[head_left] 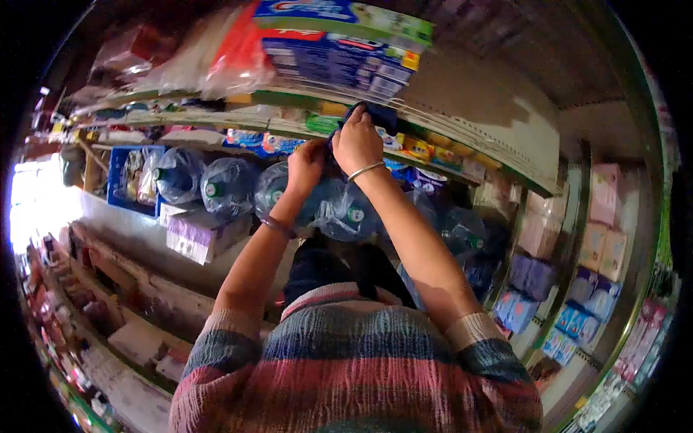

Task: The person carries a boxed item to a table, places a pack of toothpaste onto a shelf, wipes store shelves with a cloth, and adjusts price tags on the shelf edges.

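In the head view, toward twelve o'clock, the right hand (pixel 359 144) has its fingers clamped on a dark cloth (pixel 383 117) at the shelf edge (pixel 476 143). The left hand (pixel 306 167), at its eight o'clock, meets the cloth; I cannot tell its fingers' grip.

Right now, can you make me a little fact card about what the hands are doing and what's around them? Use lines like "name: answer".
Place: beside stocked shelves
Right hand: fingers bunched on a dark cloth at the upper shelf's front edge
Left hand: close beside the cloth; whether it grips any is hard to tell
Right wrist: silvery bangle
Above the hands: blue boxes
Below the shelves: big bottles in clear plastic bags
Far left of the bottles: blue crate
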Tool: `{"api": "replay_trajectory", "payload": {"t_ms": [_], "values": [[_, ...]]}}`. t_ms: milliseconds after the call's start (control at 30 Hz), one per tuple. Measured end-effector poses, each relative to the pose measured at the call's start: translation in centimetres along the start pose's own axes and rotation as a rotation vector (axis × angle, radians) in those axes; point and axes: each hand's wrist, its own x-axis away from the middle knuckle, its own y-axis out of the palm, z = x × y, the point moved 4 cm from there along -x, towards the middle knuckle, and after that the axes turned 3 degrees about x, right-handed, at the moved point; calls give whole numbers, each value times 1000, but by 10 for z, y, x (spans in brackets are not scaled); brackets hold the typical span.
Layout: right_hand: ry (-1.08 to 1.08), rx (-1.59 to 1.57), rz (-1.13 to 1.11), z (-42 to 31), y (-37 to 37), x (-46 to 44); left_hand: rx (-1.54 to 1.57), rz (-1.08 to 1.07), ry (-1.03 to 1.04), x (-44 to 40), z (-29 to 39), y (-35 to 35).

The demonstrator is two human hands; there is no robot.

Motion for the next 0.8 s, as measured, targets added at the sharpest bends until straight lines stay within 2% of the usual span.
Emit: {"api": "replay_trajectory", "payload": {"t_ms": [67, 100, 200, 233, 333, 467, 533, 700, 800], "values": [[-63, -5, -15, -23, 10, -7, 57, 33, -61, 14, -32, -17], [-93, -9, -39, -36, 13, -11, -38, 24, -151, 20, -25, -30], [-212, -22, -23, -71, 36, -25, 142, 82, -208, 40, -53, -53], [-240, -30, -32, -84, 42, -30, 100, 77, -236, 45, -56, -63], [-326, -27, -65, -119, 58, -42, 81, 155, -263, 56, -62, -88], [-421, -49, -69, -159, 81, -59, 170, 252, -266, 69, -108, -108], [-473, -50, -37, -179, 86, -64, 160, 268, -294, 71, -113, -121], [-488, -99, -192, -207, 101, -81, 206, 294, -365, 79, -111, -143], [-666, -67, -160, -207, 117, -79, 247, 300, -373, 84, -113, -149]]}}
